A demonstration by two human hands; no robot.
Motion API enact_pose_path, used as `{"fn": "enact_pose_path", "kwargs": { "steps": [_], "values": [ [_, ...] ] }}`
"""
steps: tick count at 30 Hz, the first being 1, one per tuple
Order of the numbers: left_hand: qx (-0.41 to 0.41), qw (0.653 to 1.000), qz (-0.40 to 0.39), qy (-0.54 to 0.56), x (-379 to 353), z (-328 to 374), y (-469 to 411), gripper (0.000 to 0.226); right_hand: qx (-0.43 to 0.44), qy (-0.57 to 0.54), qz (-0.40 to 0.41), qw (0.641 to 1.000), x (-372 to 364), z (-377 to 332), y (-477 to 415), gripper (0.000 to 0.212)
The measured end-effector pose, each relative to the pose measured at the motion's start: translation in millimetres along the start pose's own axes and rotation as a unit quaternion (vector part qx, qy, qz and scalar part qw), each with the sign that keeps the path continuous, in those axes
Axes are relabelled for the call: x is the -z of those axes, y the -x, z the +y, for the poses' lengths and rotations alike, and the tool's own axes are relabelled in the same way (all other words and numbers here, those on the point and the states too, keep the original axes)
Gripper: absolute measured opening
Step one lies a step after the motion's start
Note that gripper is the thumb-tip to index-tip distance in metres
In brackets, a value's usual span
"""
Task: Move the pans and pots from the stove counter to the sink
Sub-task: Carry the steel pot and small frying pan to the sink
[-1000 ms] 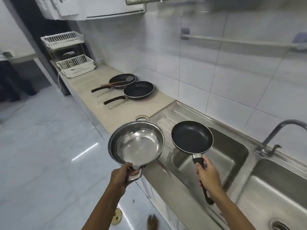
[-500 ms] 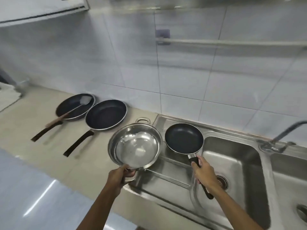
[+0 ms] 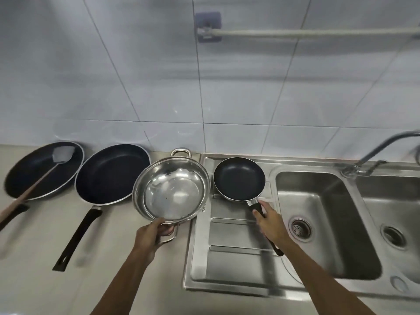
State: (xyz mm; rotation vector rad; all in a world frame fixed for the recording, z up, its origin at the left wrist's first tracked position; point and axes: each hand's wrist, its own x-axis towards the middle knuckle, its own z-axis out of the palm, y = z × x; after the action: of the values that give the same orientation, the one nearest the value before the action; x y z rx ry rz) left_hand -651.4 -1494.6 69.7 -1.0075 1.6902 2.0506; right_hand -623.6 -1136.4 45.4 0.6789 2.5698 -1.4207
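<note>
My left hand (image 3: 150,233) grips the near handle of a shiny steel pot (image 3: 171,189), held above the counter's edge beside the sink. My right hand (image 3: 271,223) holds the black handle of a small black frying pan (image 3: 239,178), which hangs over the sink's drainboard (image 3: 229,251). Two larger black pans stay on the beige counter: a middle pan (image 3: 111,173) with a long black handle, and a far-left pan (image 3: 43,169) with a spatula (image 3: 45,171) lying in it. The steel sink basin (image 3: 322,219) lies to the right.
A second basin (image 3: 393,223) sits at the far right under a curved tap (image 3: 375,153). A tiled wall with a towel rail (image 3: 306,32) rises behind the counter. The counter (image 3: 34,246) stretches left and front of the pans.
The view has swung to face the wall squarely. Both hands have carried the pot and the small pan closer to the sink, the small pan now over the drainboard.
</note>
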Motion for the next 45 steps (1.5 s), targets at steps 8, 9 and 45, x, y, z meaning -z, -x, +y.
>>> {"fn": "enact_pose_path", "kwargs": {
  "steps": [8, 9, 45],
  "values": [
    [0.030, 0.999, -0.031, 0.000, -10, 12, -23, 0.035, -0.001, -0.009, -0.021, 1.000, -7, 4, -21, 0.041],
    [0.031, 0.999, -0.030, 0.000, -12, 13, -25, 0.033, -0.002, -0.010, -0.023, 1.000, -8, 4, -24, 0.041],
    [-0.005, 0.998, -0.061, -0.025, 3, 3, 4, 0.033, -0.021, 0.138, 0.026, 0.990, 16, 18, 23, 0.040]
  ]
}}
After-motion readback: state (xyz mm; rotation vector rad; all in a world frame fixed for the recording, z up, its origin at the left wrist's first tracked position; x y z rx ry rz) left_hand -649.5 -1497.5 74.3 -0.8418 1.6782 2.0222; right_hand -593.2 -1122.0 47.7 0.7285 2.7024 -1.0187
